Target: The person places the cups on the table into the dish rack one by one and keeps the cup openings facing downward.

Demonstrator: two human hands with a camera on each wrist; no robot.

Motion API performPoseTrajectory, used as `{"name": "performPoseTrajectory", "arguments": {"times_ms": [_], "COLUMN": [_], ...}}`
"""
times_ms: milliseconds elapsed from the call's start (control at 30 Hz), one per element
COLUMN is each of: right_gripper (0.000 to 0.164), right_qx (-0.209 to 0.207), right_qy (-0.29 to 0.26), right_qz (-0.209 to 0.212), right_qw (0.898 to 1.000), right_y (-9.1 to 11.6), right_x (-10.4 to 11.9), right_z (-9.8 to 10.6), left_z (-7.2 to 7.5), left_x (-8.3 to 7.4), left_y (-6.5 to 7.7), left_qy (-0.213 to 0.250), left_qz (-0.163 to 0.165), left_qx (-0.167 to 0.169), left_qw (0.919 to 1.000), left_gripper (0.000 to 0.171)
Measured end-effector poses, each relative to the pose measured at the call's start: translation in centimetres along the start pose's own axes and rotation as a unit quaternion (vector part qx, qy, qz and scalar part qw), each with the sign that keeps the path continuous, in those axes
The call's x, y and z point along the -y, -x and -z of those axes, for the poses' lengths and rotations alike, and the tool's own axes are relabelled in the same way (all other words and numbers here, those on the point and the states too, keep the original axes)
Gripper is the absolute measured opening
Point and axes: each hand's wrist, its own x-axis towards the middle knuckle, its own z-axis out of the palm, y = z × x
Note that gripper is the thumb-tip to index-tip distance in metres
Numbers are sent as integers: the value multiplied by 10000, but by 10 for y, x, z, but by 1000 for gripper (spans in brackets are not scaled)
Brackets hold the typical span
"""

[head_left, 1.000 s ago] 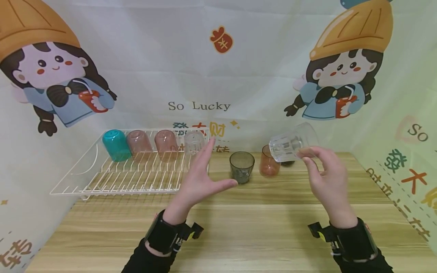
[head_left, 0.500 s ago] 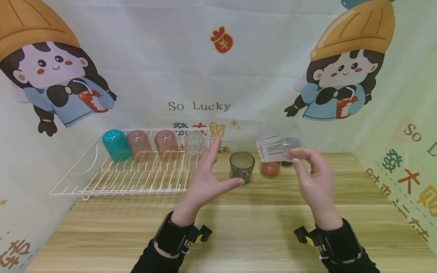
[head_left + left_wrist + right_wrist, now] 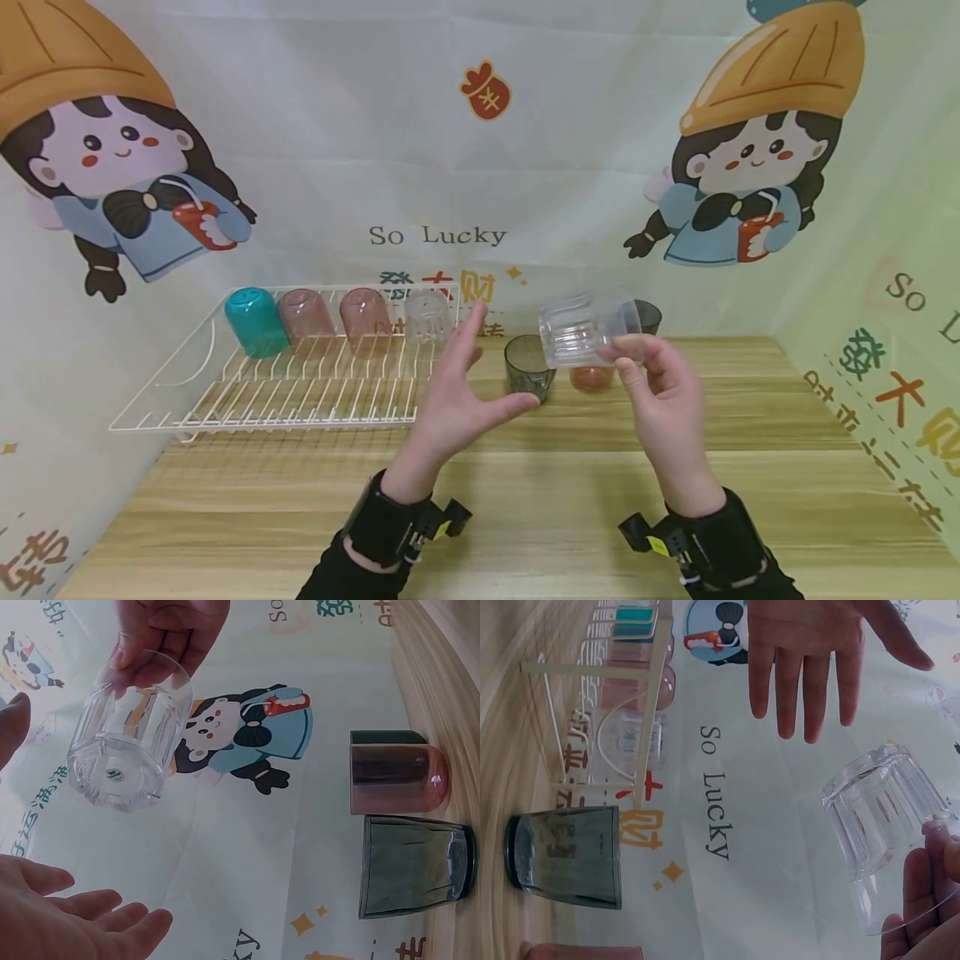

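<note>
My right hand [image 3: 670, 404] pinches a clear glass [image 3: 573, 329] near its rim, thumb on the near side and fingers inside the mouth. The glass lies tilted in the air, its base toward the left hand. My left hand [image 3: 465, 400] is spread, thumb apart from straight fingers, holding nothing; a gap separates it from the glass, as the right wrist view also shows. Below and behind the glass, a grey tumbler [image 3: 529, 379] stands upright on the table, beside an amber-pink glass [image 3: 592, 379]. A dark glass [image 3: 647, 315] shows partly behind the right hand.
A white wire rack [image 3: 300, 400] stands at the left. Along its back row sit an upturned teal glass [image 3: 257, 323], two pink glasses [image 3: 365, 321] and a clear ribbed glass [image 3: 427, 318]. A printed cloth [image 3: 435, 167] hangs behind the wooden table [image 3: 540, 508].
My right hand has carried the clear glass left, toward the left hand, and it now overlaps the grey tumbler in view. The left hand has shifted slightly right, still spread.
</note>
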Motion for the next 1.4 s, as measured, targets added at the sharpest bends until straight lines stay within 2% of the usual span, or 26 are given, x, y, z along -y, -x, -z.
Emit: {"name": "performPoseTrajectory", "arguments": {"times_ms": [333, 467, 600, 800, 900, 1167, 1400], "right_gripper": [17, 15, 14, 16, 15, 14, 14], "right_qx": [528, 473, 397, 594, 680, 742, 794], "right_qy": [-480, -689, -836, -636, -553, -616, -645], "right_qz": [-283, -220, -113, 52, 49, -8, -11], "right_qw": [9970, 9963, 9956, 9962, 9961, 9953, 9948], "right_y": [10, 13, 16, 19, 21, 23, 22], "right_x": [0, 1, 1, -2, -3, -6, -7], "right_z": [-8, -11, -15, -17, -19, -22, -22], "left_z": [-7, -10, -13, -14, -14, -15, -15], "left_x": [2, 3, 4, 3, 4, 4, 3], "left_y": [1, 1, 2, 2, 2, 1, 0], "left_qy": [164, 187, 474, 1339, 1604, 1933, 1969], "left_qz": [-570, -715, -831, -676, -583, -566, -364], "left_qx": [-29, -102, -103, 20, 64, -7, -81], "left_qw": [9982, 9972, 9954, 9887, 9853, 9795, 9797], "left_gripper": [112, 111, 108, 95, 89, 73, 68]}}
